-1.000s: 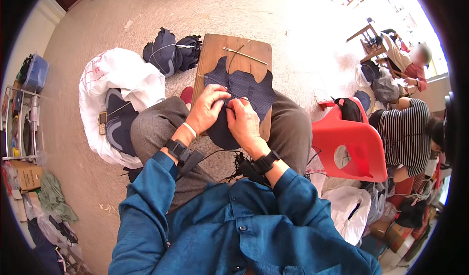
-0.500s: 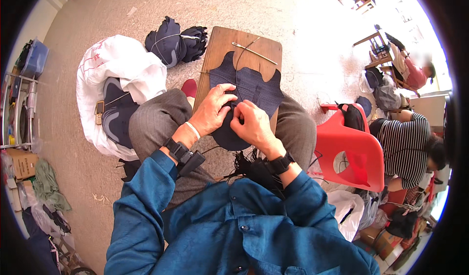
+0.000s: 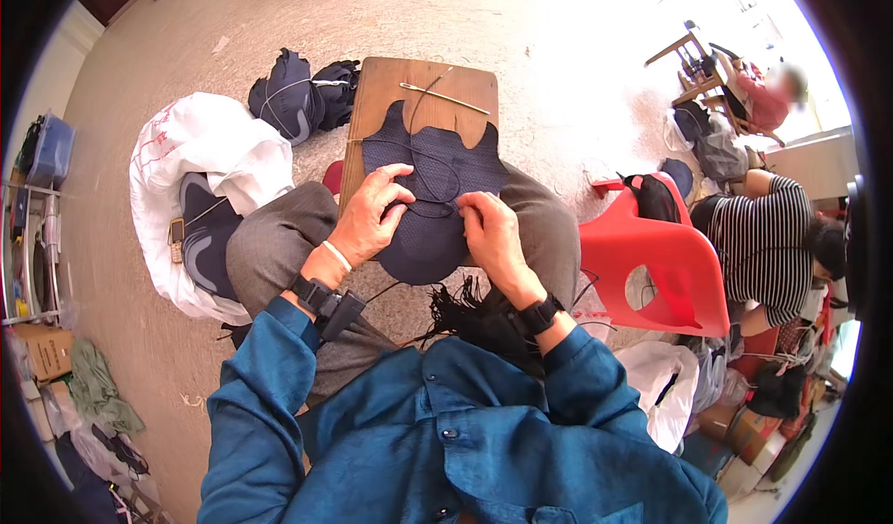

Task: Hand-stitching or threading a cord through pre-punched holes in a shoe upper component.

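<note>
Atop the brown wooden board (image 3: 379, 87), thin dark cord (image 3: 458, 185) loops across navy textured fabric (image 3: 423, 245), seemingly untightened yet; left hand (image 3: 370, 215) curls, right hand (image 3: 496, 233) seems pinched, grips unclear from here.

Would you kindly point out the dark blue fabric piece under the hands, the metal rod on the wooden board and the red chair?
Dark blue fabric piece (image 3: 435, 174): head view, on its middle.
Metal rod (image 3: 448, 100): head view, midway along its shaft.
Red chair (image 3: 690, 265): head view, on its solid right-hand part.

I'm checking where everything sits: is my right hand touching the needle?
Apart. The head view shows dark fabric and bare wooden board between your right hand and the needle.
</note>
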`<action>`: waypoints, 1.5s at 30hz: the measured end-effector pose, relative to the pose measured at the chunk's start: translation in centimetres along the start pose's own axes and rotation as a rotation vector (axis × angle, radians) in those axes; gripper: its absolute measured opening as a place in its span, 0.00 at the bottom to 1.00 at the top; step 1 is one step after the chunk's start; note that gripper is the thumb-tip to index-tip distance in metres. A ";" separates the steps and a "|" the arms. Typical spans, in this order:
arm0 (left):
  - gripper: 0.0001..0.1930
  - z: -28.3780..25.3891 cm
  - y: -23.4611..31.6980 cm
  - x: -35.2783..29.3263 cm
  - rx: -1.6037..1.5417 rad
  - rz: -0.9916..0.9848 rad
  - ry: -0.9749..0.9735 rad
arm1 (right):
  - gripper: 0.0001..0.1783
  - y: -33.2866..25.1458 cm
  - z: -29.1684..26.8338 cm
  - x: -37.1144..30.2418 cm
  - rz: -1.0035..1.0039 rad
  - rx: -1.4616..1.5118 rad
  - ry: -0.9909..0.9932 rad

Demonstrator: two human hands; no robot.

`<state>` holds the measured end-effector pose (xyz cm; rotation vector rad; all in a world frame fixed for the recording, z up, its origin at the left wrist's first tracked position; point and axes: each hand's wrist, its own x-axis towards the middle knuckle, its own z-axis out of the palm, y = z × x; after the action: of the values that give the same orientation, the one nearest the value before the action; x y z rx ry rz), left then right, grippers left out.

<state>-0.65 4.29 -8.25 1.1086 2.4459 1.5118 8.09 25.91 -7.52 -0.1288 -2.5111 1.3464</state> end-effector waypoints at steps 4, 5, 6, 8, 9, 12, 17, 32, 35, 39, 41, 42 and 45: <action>0.11 0.3 -0.1 0.1 0.009 0.018 -0.023 | 0.04 0.1 -0.3 2.5 -0.021 -0.091 -0.165; 0.11 0.5 -0.2 0.0 -0.013 0.003 -0.012 | 0.05 0.1 -0.2 3.0 -0.081 -0.164 -0.160; 0.11 0.8 -0.3 0.0 -0.012 0.003 -0.014 | 0.05 0.0 -0.1 3.4 -0.080 -0.162 -0.159; 0.13 1.2 -0.1 -0.2 0.049 0.031 0.029 | 0.06 -0.5 0.0 4.1 -0.044 -0.195 -0.305; 0.13 1.4 -0.1 -0.2 0.049 0.028 0.029 | 0.06 -0.4 0.1 4.4 -0.043 -0.194 -0.307; 0.19 2.0 0.5 -0.3 0.065 -0.002 0.059 | 0.05 0.0 0.2 5.1 -0.132 -0.266 -0.295; 0.32 2.3 0.6 -0.2 0.207 0.070 0.075 | 0.07 1.1 0.5 6.4 -0.102 -0.205 -0.370; 0.22 1.7 1.7 0.9 0.237 -0.020 -0.009 | 0.07 0.2 1.0 3.8 0.045 0.029 -0.083; 0.15 2.7 1.7 2.4 0.227 -0.062 0.051 | 0.07 0.8 1.5 3.3 0.076 0.090 -0.076; 0.07 3.5 0.3 3.7 0.078 -0.127 0.213 | 0.10 0.5 1.6 3.0 0.047 0.087 -0.109; 0.07 3.8 0.7 4.0 0.035 -0.132 0.219 | 0.08 0.0 1.4 2.9 -0.008 0.070 -0.131; 0.07 3.9 0.9 4.1 -0.014 -0.154 0.225 | 0.09 -0.3 1.1 2.9 0.031 0.049 -0.194; 0.09 4.1 1.7 4.2 -0.201 -0.199 0.171 | 0.10 -0.6 1.5 2.6 0.093 -0.020 -0.102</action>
<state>-1.25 10.33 -7.74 0.7066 2.3545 1.8032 5.25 24.89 -7.24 -0.1870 -2.6335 1.3971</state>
